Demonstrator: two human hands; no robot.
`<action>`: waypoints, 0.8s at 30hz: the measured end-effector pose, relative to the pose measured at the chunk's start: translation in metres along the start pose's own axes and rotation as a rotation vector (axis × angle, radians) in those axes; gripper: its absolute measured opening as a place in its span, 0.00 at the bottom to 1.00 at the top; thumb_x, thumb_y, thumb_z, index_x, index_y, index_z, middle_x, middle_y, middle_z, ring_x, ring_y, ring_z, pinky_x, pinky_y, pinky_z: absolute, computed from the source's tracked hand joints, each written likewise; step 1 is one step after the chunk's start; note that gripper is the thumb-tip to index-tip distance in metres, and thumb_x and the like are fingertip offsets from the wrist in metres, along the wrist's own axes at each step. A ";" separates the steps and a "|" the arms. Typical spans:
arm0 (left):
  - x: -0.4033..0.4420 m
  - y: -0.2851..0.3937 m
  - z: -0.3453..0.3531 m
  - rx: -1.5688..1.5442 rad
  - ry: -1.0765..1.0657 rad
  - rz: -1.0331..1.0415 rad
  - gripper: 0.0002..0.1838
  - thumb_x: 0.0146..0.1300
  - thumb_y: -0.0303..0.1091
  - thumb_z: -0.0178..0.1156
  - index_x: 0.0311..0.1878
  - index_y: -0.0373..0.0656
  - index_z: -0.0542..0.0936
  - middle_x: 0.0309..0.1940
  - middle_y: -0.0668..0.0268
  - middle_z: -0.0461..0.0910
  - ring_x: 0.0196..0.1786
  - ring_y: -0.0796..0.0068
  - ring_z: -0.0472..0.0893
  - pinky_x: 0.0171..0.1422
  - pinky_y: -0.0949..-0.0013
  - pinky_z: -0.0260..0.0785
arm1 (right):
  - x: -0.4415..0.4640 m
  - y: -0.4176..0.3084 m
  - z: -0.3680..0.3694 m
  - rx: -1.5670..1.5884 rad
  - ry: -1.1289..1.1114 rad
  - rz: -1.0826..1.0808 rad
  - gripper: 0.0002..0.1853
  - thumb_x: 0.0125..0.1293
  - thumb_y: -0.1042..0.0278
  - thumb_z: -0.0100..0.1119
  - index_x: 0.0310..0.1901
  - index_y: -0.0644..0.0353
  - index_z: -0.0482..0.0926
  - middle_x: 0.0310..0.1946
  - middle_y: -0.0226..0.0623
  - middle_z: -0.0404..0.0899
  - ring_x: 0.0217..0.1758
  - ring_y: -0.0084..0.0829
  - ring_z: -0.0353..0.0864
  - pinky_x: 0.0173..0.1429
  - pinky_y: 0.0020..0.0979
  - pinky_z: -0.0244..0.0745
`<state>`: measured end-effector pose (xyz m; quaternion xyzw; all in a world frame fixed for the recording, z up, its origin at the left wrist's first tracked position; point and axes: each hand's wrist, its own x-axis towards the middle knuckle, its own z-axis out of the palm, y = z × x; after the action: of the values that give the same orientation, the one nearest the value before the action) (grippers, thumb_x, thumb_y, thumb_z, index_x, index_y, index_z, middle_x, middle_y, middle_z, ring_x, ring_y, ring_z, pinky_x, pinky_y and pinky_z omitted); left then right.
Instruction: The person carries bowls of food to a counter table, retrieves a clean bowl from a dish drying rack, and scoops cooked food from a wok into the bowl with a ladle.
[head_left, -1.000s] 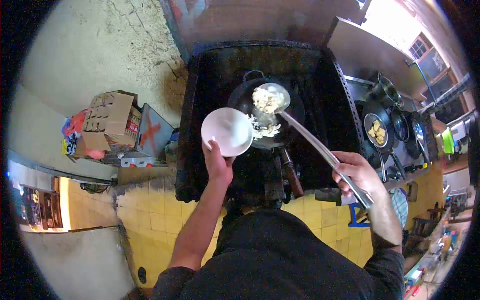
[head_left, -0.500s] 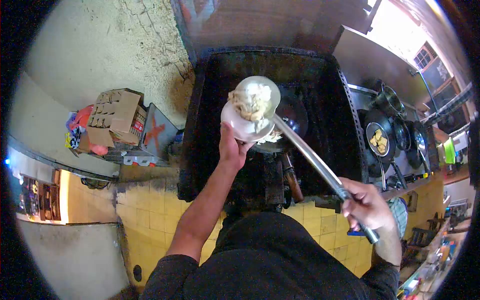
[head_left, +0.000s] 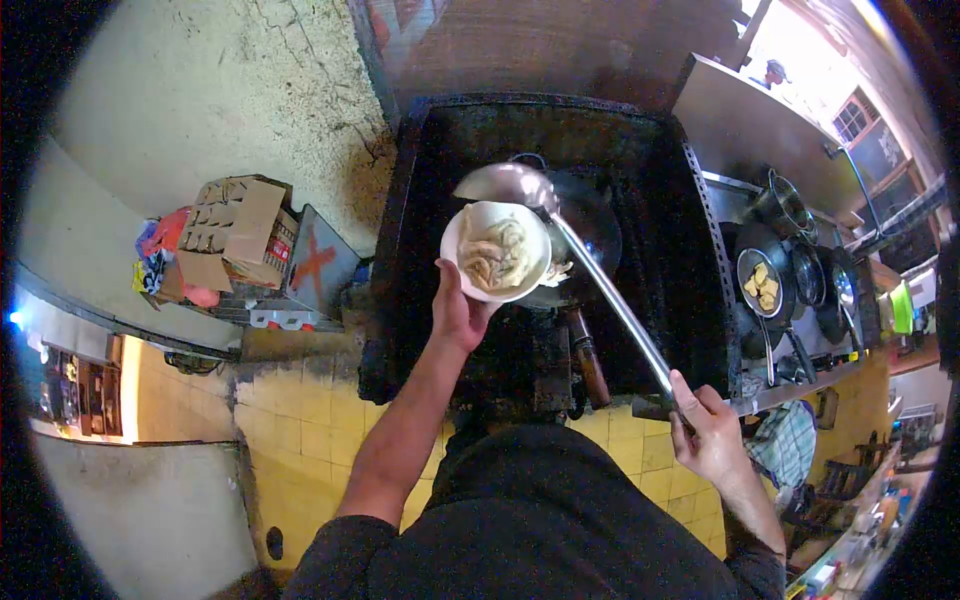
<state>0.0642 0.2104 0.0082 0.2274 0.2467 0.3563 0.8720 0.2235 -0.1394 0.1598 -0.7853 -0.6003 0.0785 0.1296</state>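
Note:
My left hand (head_left: pixel 463 310) is closed on the rim and side of a white bowl (head_left: pixel 452 262), held over the stove. Pale strips of food (head_left: pixel 497 253), perhaps noodles or meat, lie inside it. My right hand (head_left: pixel 707 428) grips the far end of a long steel ladle (head_left: pixel 612 292). The ladle's head is tipped over just behind the bowl, and its hollow is turned away from me. Beneath both sits a dark wok (head_left: pixel 590 225), partly hidden by the bowl; some pale food (head_left: pixel 560 272) shows in it. The wok's wooden handle (head_left: pixel 590 370) points toward me.
The blackened stove (head_left: pixel 660 330) has raised edges round the wok. To the right are several pans and a strainer (head_left: pixel 762 282) with yellowish pieces. A checked cloth (head_left: pixel 785 445) hangs at the front edge. Left stands an open cardboard box (head_left: pixel 235 225) by the wall.
Pale food that lay in the ladle is now in the bowl. The ladle's head has turned over and moved behind the bowl, and my right hand has shifted slightly left along with it.

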 end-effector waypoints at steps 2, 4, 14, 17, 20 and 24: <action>0.003 -0.007 -0.013 -0.010 -0.060 -0.007 0.44 0.69 0.70 0.41 0.77 0.47 0.56 0.72 0.59 0.65 0.71 0.57 0.69 0.73 0.49 0.67 | -0.001 0.008 0.008 0.097 0.176 0.005 0.40 0.52 0.81 0.63 0.71 0.53 0.68 0.24 0.41 0.69 0.24 0.40 0.71 0.28 0.37 0.72; -0.004 -0.009 -0.020 -0.037 -0.111 0.030 0.44 0.69 0.70 0.41 0.77 0.47 0.56 0.72 0.61 0.64 0.72 0.58 0.68 0.74 0.49 0.65 | 0.009 0.009 0.005 0.131 0.211 0.049 0.40 0.52 0.83 0.63 0.70 0.51 0.71 0.24 0.41 0.68 0.24 0.40 0.71 0.28 0.38 0.71; -0.064 -0.022 -0.075 0.078 0.062 -0.043 0.46 0.66 0.72 0.44 0.76 0.45 0.58 0.71 0.61 0.66 0.72 0.60 0.69 0.75 0.52 0.63 | 0.063 0.028 0.057 0.230 0.066 0.146 0.38 0.53 0.78 0.62 0.70 0.51 0.70 0.29 0.50 0.74 0.28 0.51 0.77 0.36 0.44 0.76; -0.061 -0.024 -0.070 0.059 0.102 -0.065 0.42 0.70 0.70 0.42 0.74 0.46 0.61 0.68 0.61 0.70 0.68 0.61 0.73 0.71 0.53 0.68 | 0.043 0.013 0.036 0.209 0.067 0.103 0.38 0.53 0.79 0.62 0.69 0.51 0.71 0.26 0.48 0.73 0.26 0.48 0.75 0.35 0.42 0.75; -0.055 -0.029 -0.079 0.081 0.129 -0.069 0.40 0.71 0.70 0.41 0.72 0.47 0.62 0.67 0.62 0.71 0.65 0.63 0.76 0.66 0.55 0.73 | 0.015 0.014 0.026 0.301 0.109 -0.101 0.39 0.51 0.80 0.63 0.69 0.51 0.72 0.23 0.45 0.71 0.23 0.43 0.72 0.32 0.39 0.73; -0.048 -0.026 -0.054 0.095 0.145 -0.024 0.47 0.63 0.77 0.43 0.72 0.47 0.63 0.65 0.62 0.74 0.64 0.62 0.77 0.64 0.56 0.75 | -0.014 -0.009 0.015 0.225 -0.012 0.000 0.37 0.52 0.77 0.64 0.68 0.48 0.73 0.23 0.41 0.72 0.24 0.38 0.76 0.30 0.36 0.78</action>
<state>0.0155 0.1707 -0.0354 0.2393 0.3283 0.3494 0.8443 0.2068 -0.1493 0.1477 -0.7652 -0.5886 0.1502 0.2133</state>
